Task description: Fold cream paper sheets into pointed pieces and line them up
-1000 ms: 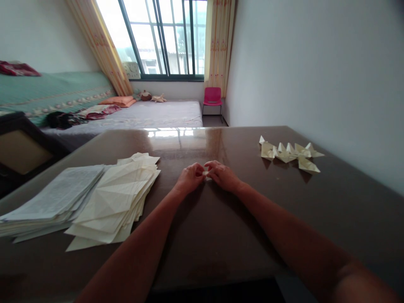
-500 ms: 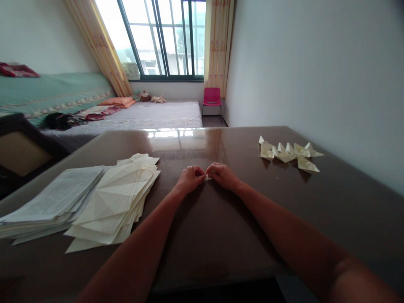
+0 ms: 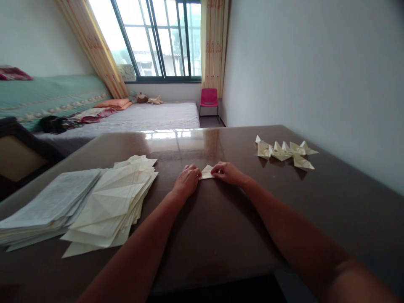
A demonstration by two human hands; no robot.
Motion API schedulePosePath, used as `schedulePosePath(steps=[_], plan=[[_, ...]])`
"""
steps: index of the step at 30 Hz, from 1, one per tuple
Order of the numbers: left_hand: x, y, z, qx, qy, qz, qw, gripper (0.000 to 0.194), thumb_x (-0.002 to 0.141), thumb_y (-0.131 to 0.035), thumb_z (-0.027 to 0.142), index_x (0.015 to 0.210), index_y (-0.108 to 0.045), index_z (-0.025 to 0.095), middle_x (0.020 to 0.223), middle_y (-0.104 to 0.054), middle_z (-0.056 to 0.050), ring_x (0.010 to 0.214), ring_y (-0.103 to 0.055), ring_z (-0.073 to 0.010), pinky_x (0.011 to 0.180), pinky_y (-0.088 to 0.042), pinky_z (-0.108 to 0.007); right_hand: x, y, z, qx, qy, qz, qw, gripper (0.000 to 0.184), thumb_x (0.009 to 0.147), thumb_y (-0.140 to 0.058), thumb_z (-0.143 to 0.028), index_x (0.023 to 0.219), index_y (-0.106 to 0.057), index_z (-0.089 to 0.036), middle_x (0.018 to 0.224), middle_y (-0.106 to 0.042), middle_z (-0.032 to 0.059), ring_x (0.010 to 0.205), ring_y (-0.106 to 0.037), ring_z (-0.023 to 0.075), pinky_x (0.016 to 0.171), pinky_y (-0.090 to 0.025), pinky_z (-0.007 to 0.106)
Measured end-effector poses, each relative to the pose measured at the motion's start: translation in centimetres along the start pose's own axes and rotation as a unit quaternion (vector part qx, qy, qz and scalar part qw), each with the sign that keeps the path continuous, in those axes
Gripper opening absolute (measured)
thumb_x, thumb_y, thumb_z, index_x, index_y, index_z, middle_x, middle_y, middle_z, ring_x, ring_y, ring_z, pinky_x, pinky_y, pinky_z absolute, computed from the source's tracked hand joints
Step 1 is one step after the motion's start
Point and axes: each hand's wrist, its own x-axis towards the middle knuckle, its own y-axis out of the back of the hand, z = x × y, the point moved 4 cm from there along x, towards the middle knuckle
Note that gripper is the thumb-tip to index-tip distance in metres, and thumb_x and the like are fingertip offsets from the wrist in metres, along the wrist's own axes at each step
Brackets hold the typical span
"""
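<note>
A small folded piece of cream paper (image 3: 207, 172) with a pointed top lies at the middle of the brown table. My left hand (image 3: 188, 180) pinches its left corner, fingers closed. At the right corner, my right hand (image 3: 227, 172) grips the same paper between thumb and fingers. The paper's peak shows between the two hands, while its outer corners are hidden by my fingertips.
Left of my arms lies a stack of creased cream sheets (image 3: 110, 195), beside a pile of printed paper (image 3: 53, 195). Several folded paper shapes (image 3: 284, 150) stand at the right on the glossy table (image 3: 208, 235). Beyond are a bed (image 3: 170, 114) and a pink chair (image 3: 209, 97).
My hands have moved apart, and more of the folded paper between them now shows. The whole view has shifted slightly.
</note>
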Motion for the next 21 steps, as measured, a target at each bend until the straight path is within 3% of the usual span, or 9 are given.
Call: schedulePosePath(steps=[3,7,12,15,21], plan=[[-0.1,0.1,0.7,0.033,-0.049,-0.044,0.997,0.024,0.085,-0.046,0.016,0.083,-0.07,0.019,0.087,-0.063,-0.006,0.089,-0.057,-0.0187,0.082,-0.045,-0.029,-0.2,0.2,-0.6,-0.065,0.046,-0.007,0.997,0.016,0.08,-0.064,-0.026,0.09,-0.075,-0.021,0.092,-0.064,0.0057,0.076,-0.057,0.013,0.075,-0.043,0.025],[-0.1,0.5,1.7,0.129,-0.066,-0.084,0.986,0.025,0.087,-0.046,0.018,0.079,-0.07,0.017,0.084,-0.064,-0.009,0.085,-0.058,-0.0215,0.074,-0.046,-0.031,-0.5,0.5,-1.3,-0.137,0.096,-0.015,0.986,0.021,0.086,-0.058,-0.035,0.096,-0.074,-0.024,0.095,-0.066,0.006,0.095,-0.054,0.0184,0.084,-0.04,0.028],[0.0,0.8,2.0,0.169,-0.098,-0.082,0.977,0.02,0.087,-0.048,0.019,0.09,-0.069,0.02,0.084,-0.065,-0.007,0.084,-0.061,-0.0225,0.069,-0.047,-0.031,-0.6,0.2,-2.6,-0.236,0.098,-0.028,0.966,0.032,0.091,-0.047,-0.044,0.103,-0.07,-0.025,0.097,-0.065,0.0065,0.096,-0.054,0.0189,0.081,-0.04,0.028],[0.0,1.0,1.8,0.175,-0.101,-0.079,0.976,0.02,0.086,-0.049,0.018,0.091,-0.068,0.02,0.084,-0.066,-0.007,0.085,-0.062,-0.0222,0.071,-0.047,-0.03,-0.6,-0.1,-3.1,-0.283,0.087,-0.032,0.955,0.035,0.092,-0.044,-0.046,0.097,-0.071,-0.025,0.1,-0.064,0.0065,0.096,-0.053,0.0194,0.078,-0.04,0.028],[-0.7,1.4,1.7,0.149,-0.077,-0.087,0.982,0.022,0.087,-0.046,0.02,0.088,-0.068,0.021,0.085,-0.068,-0.007,0.086,-0.062,-0.0221,0.072,-0.047,-0.03,-0.5,-0.3,-3.6,-0.335,0.116,-0.044,0.934,0.03,0.092,-0.047,-0.042,0.09,-0.07,-0.023,0.099,-0.065,0.0074,0.097,-0.054,0.0214,0.078,-0.038,0.03]])
